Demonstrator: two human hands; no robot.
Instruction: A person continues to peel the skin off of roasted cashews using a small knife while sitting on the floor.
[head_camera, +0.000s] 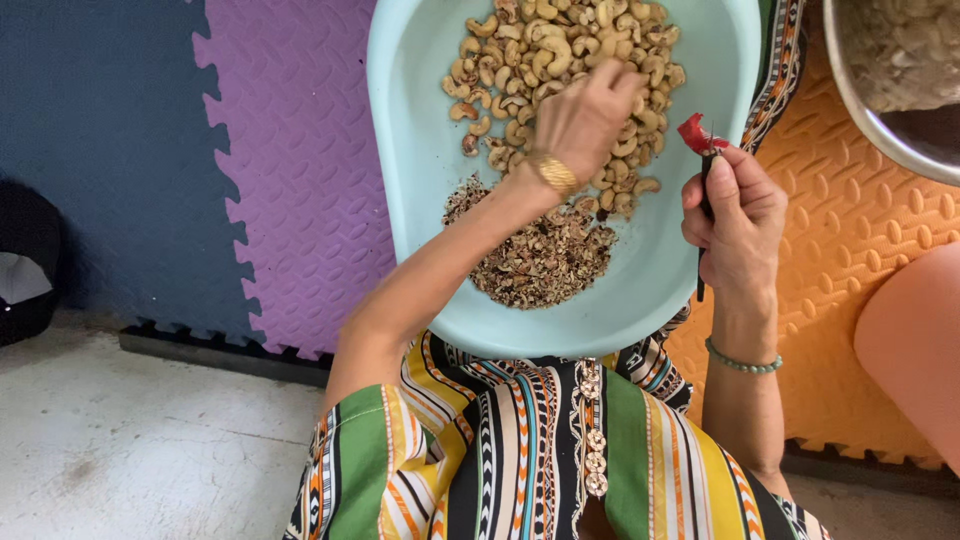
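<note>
Striped clothing lay nearest the camera, with the pale blue basin resting on the lap, within reach of both hands. Foam floor mats lay beneath. Cashew nuts filled the basin's far part; peeled skins were heaped nearer, kept separate. The left hand reached into the nuts, fingers curled down, grip hidden. The right hand held a thin dark tool with closed fingers, beside the basin's right rim.
</note>
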